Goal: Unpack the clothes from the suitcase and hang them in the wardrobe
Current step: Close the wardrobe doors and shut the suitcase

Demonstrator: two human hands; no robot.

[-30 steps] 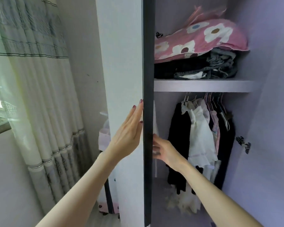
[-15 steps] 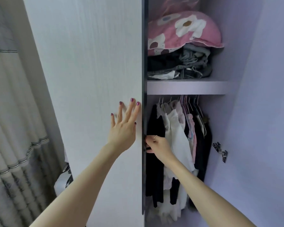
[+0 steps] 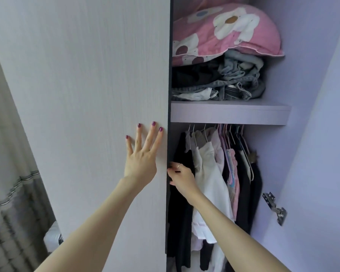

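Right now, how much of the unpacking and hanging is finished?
Done: many clothes already hang under the shelf. In hand: left hand flat on the wardrobe door, right hand at its edge. Left: no suitcase is visible, so I cannot tell.

Right hand (image 3: pixel 180 177) fingertips concealed behind dark edge of wardrobe door (image 3: pixel 86 95); whether anything is pinched cannot be told. Hanging rail hidden by shelf (image 3: pixel 229 112); hanger hooks cut off at 12 o'clock. Hanging clothes (image 3: pixel 210 183) cut off at 6 o'clock. Pink floral cushion (image 3: pixel 224 30) cropped at 12 o'clock. White object (image 3: pixel 52 235) at 8 o'clock mostly hidden by door, unidentifiable. Curtain (image 3: pixel 8 193) blurred.
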